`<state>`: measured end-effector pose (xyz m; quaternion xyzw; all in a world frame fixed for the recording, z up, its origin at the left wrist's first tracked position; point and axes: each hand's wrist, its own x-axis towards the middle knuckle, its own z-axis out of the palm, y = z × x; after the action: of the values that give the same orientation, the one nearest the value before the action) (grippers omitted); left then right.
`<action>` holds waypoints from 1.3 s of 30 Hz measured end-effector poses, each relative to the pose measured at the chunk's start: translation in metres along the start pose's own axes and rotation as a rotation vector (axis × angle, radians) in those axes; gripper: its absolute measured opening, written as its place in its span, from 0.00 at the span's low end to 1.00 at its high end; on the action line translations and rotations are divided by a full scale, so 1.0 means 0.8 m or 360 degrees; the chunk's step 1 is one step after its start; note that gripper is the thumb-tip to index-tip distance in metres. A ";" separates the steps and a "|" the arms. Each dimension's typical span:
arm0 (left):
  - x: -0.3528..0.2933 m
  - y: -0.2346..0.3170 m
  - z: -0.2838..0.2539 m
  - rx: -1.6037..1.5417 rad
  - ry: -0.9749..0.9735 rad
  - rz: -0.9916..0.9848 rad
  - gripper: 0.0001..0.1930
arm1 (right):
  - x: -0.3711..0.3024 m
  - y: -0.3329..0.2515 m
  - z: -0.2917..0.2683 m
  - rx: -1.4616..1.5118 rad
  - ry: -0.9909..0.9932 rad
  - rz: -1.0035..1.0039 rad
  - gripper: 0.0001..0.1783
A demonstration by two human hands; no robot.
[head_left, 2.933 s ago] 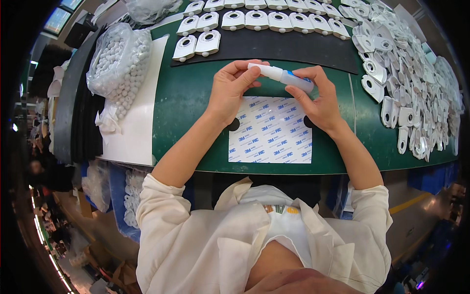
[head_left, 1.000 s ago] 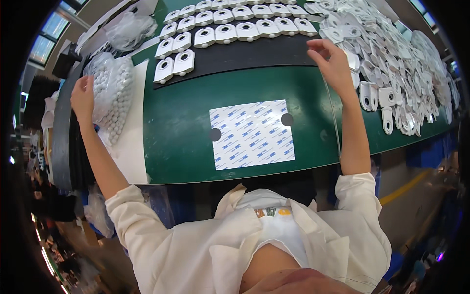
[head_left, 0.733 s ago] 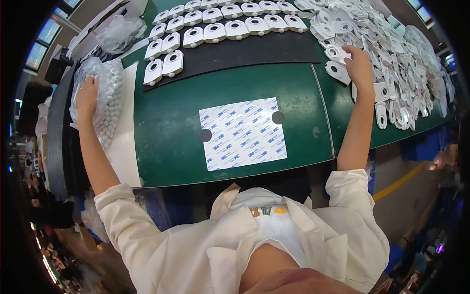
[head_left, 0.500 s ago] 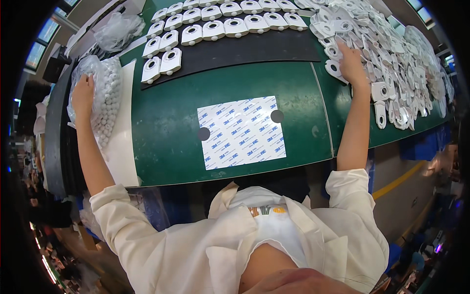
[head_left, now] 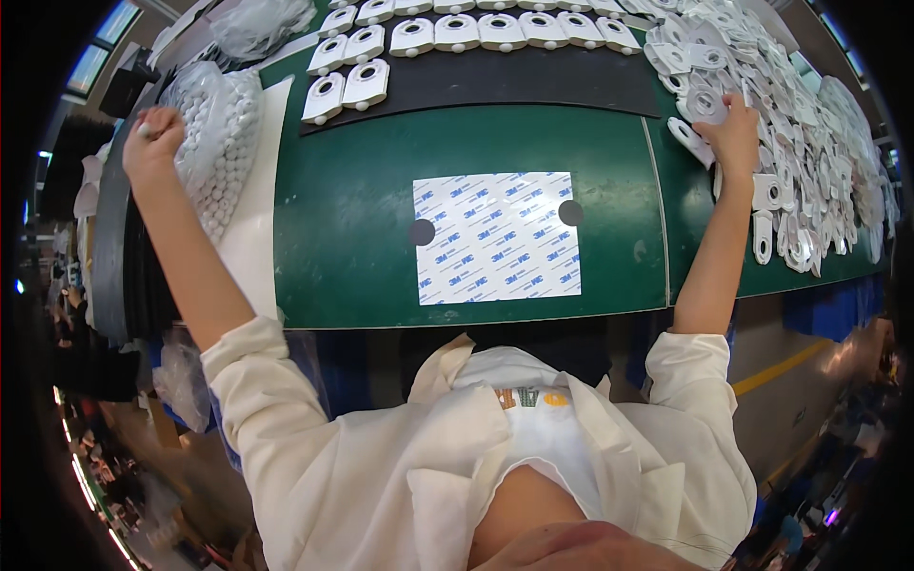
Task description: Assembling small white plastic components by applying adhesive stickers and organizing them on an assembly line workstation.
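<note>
Up at the left, my left hand is closed with a small white ball pinched at its fingertips. Just beside it lies a clear plastic bag full of similar white balls. My right hand is at the edge of a big pile of white plastic parts. Its thumb and fingers grip a flat white plastic part with a round ring. Another white part with an oval hole rests on the table close to the right thumb.
Rows of white plastic pieces with ball ends stand on a black mat at the back. A white sheet with blue print and two dark discs lies mid-table on the green top. Dark boards are stacked at the left.
My left hand has drawn away from the bag with a white ball in its fingers. My right hand has taken hold of a white plastic part at the pile. The view has shifted slightly.
</note>
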<state>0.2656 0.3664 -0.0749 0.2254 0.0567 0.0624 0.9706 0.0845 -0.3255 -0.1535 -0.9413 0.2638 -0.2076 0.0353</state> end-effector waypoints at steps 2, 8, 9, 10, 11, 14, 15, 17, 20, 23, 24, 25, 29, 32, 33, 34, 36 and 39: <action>-0.049 -0.063 0.017 0.0062 -0.0051 -0.0288 0.06 | -0.001 -0.008 -0.001 -0.0041 0.0022 0.0065 0.34; -0.171 -0.278 0.041 0.0012 -0.0379 -0.1142 0.09 | 0.007 0.007 0.001 -0.0144 0.0001 0.0014 0.29; -0.185 -0.300 0.041 -0.0051 -0.0410 -0.1298 0.11 | 0.007 -0.001 -0.003 0.0009 -0.0006 -0.0070 0.24; -0.200 -0.319 0.046 -0.0006 -0.0379 -0.1286 0.11 | 0.005 -0.007 -0.006 0.0153 -0.0009 -0.0147 0.20; -0.212 -0.335 0.049 0.0035 -0.0350 -0.1283 0.12 | 0.000 -0.017 -0.007 0.0144 -0.0012 -0.0148 0.20; -0.231 -0.357 0.039 0.0338 -0.0336 -0.1132 0.14 | -0.043 -0.099 -0.005 0.1807 -0.0312 -0.0560 0.11; -0.232 -0.361 0.033 0.0328 -0.0336 -0.1135 0.14 | -0.075 -0.132 -0.017 0.2195 -0.0510 -0.0525 0.10; -0.234 -0.374 0.019 0.0406 -0.0264 -0.1070 0.13 | -0.127 -0.154 -0.008 0.2424 -0.1062 -0.0443 0.11; -0.233 -0.377 0.015 0.0440 -0.0320 -0.1041 0.15 | -0.174 -0.169 0.000 0.2388 -0.1454 -0.0384 0.11; -0.234 -0.374 0.017 0.0425 -0.0444 -0.0982 0.17 | -0.179 -0.170 0.004 0.2286 -0.1438 -0.0451 0.11; -0.235 -0.373 0.017 0.0393 -0.0491 -0.0962 0.17 | -0.180 -0.171 0.005 0.2289 -0.1442 -0.0447 0.11; -0.236 -0.372 0.017 0.0396 -0.0486 -0.0964 0.17 | -0.182 -0.172 0.006 0.2279 -0.1466 -0.0468 0.11; -0.242 -0.377 0.027 0.0396 -0.0459 -0.0859 0.16 | -0.186 -0.168 0.010 0.2008 -0.1446 -0.0657 0.08; -0.244 -0.378 0.029 0.0403 -0.0463 -0.0822 0.14 | -0.186 -0.167 0.008 0.2008 -0.1429 -0.0630 0.06; -0.244 -0.377 0.028 0.0410 -0.0464 -0.0819 0.13 | -0.186 -0.168 0.008 0.2013 -0.1429 -0.0631 0.06; -0.243 -0.377 0.026 0.0414 -0.0463 -0.0818 0.13 | -0.187 -0.168 0.008 0.1948 -0.1414 -0.0648 0.06; -0.240 -0.378 0.022 0.0431 -0.0458 -0.0827 0.13 | -0.186 -0.169 0.005 0.1876 -0.1386 -0.0673 0.06; -0.238 -0.378 0.023 0.0474 -0.0467 -0.0842 0.13 | -0.185 -0.169 0.003 0.1826 -0.1385 -0.0740 0.06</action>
<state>0.1092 0.0610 -0.1771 0.3489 -0.0187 -0.2339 0.9073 0.0358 -0.1335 -0.1869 -0.8037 -0.1288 0.0761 0.5759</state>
